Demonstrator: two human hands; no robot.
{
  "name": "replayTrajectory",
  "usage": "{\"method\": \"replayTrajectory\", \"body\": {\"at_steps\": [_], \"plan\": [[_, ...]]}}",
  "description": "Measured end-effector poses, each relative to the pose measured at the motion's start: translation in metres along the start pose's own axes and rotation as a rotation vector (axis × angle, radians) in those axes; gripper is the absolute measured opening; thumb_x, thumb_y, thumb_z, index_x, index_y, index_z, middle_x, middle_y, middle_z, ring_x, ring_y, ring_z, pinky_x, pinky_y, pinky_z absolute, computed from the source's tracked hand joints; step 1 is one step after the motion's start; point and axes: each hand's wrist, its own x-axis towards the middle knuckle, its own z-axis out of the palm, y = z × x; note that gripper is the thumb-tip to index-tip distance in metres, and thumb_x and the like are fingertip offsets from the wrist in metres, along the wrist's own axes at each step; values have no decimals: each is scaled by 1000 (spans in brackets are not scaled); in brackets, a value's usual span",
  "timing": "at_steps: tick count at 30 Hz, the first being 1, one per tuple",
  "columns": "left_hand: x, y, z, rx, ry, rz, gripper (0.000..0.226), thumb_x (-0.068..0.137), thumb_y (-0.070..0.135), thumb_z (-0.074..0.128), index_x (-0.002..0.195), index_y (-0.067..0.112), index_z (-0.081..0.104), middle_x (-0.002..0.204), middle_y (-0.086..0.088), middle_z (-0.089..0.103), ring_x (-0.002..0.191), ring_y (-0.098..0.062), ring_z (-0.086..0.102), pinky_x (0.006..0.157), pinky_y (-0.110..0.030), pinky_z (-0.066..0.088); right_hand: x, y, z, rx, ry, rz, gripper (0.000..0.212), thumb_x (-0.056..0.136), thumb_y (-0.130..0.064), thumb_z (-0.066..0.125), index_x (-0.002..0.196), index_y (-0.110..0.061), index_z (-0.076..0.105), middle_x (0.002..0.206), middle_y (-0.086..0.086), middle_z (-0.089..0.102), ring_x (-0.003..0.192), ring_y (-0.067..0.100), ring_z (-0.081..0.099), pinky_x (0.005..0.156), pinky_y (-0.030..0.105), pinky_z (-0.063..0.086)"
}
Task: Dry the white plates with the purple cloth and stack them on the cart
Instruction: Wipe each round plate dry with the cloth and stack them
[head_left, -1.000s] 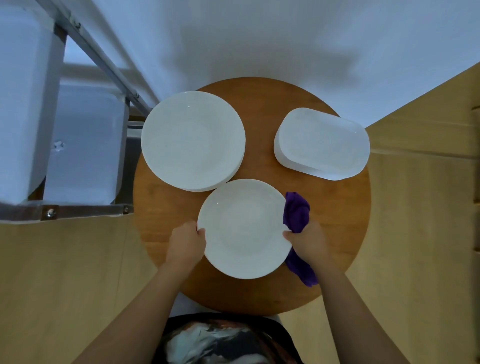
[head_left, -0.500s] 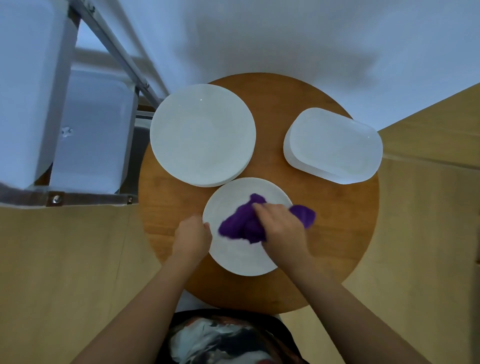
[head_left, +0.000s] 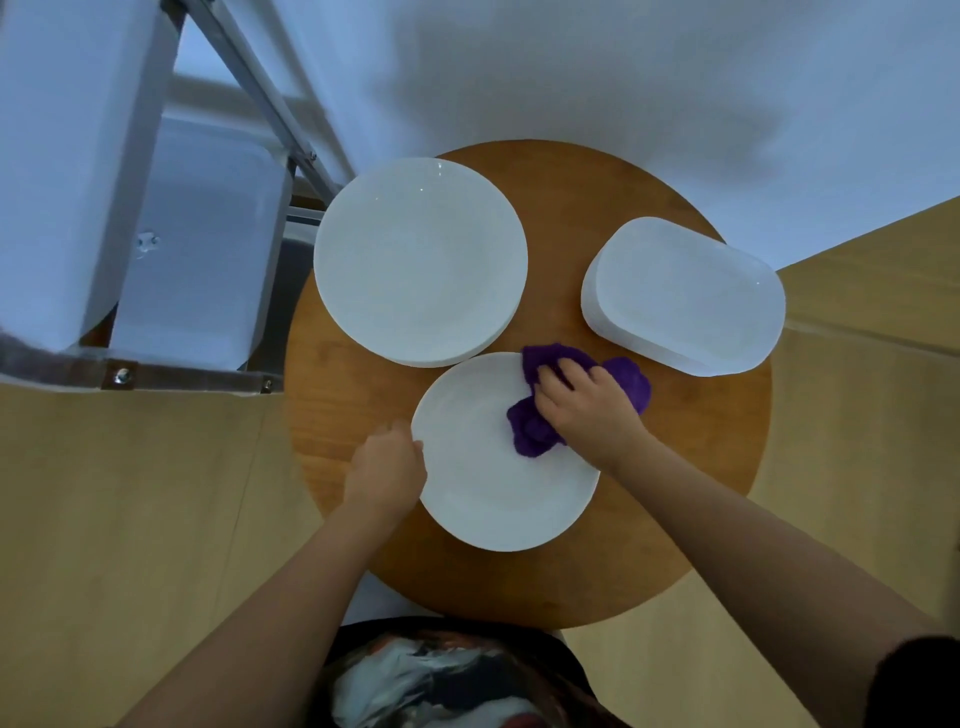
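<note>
On plate (head_left: 498, 478) | R hand (head_left: 587, 410) covers cloth (head_left: 530, 428) | cart (head_left: 130, 234) cut off

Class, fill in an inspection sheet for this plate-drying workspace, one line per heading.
Surface: round wooden table.
Job's things: single round plate nearest the person; purple cloth on it; round plate stack; rectangular plate stack; cart at left.
Clutter: nothing seen.
Hands: left hand grips the plate's rim; right hand presses the cloth.
Cables: nothing seen.
Surroundings: white wall, light wood floor.
</note>
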Motion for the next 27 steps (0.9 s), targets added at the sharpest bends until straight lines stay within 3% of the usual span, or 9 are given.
{"method": "replayTrajectory", "body": {"at_steps": [3, 5, 10, 14, 18, 20, 22, 25, 27], "plan": [[0, 1, -1, -24, -4, -7, 21, 98, 20, 44, 93, 7, 58, 82, -5, 57, 72, -17, 57, 62, -27, 47, -22, 14, 9, 285, 4, 460, 39, 78, -15, 72, 114, -9, 59, 110, 10, 62, 98, 26, 56, 71, 31, 48], [3, -1, -2, -48, -24, -36, 22, 97, 20, 46, 84, 7, 57, 74, -4, 56, 66, -17, 55, 60, -29, 49, -32, 19, 14, 499, 41, 623, 38, 84, -13, 66, 120, -7, 55, 113, 11, 60, 103, 27, 53, 71, 28, 43], [9, 1, -20, -128, -58, -101, 38, 94, 37, 48, 79, 6, 62, 67, -5, 58, 62, -18, 56, 58, -28, 45, -22, 6, 1, 892, 252, 871, 15, 79, -2, 62, 93, -5, 57, 82, 6, 57, 80, 25, 55, 56, 22, 34], [15, 8, -58, -503, 208, -145, 20, 95, 22, 47, 95, 9, 62, 88, -5, 63, 76, -18, 56, 65, -29, 45, -9, 0, -35, 1287, 396, 962, 17, 82, 3, 51, 82, -14, 50, 70, -1, 59, 69, 19, 58, 56, 25, 42], [31, 11, -96, -840, 330, -256, 39, 99, 42, 36, 70, 21, 53, 81, -7, 62, 80, -24, 61, 77, -40, 51, 8, 0, -74, 1432, 543, 949, 28, 81, 3, 57, 76, -23, 48, 67, -8, 55, 60, 4, 54, 54, 15, 44], [44, 10, -109, -732, 264, -253, 48, 95, 53, 38, 67, 17, 52, 72, -6, 61, 68, -19, 60, 71, -34, 52, 21, 0, -88, 1444, 577, 897, 24, 82, -2, 61, 80, -24, 50, 72, -5, 58, 66, 9, 57, 59, 20, 47], [55, 6, -118, -544, 194, -213, 49, 92, 50, 48, 65, 10, 55, 63, -4, 58, 59, -17, 57, 66, -29, 49, 34, 0, -99, 1453, 582, 867, 22, 84, -4, 61, 82, -24, 50, 72, -7, 58, 66, 7, 58, 59, 19, 47], [68, -2, -123, -386, 122, -156, 36, 91, 37, 58, 77, 4, 59, 70, -3, 57, 68, -20, 57, 58, -25, 43, 52, -1, -111, 1454, 571, 852, 21, 85, -5, 61, 85, -22, 49, 67, -13, 56, 60, 0, 58, 54, 11, 44], [70, -6, -122, -433, 112, -119, 26, 92, 30, 59, 76, 8, 56, 74, -2, 56, 71, -18, 55, 61, -26, 43, 61, -3, -115, 1476, 568, 867, 23, 85, -3, 60, 84, -22, 48, 65, -14, 54, 56, -3, 57, 51, 9, 42]]}}
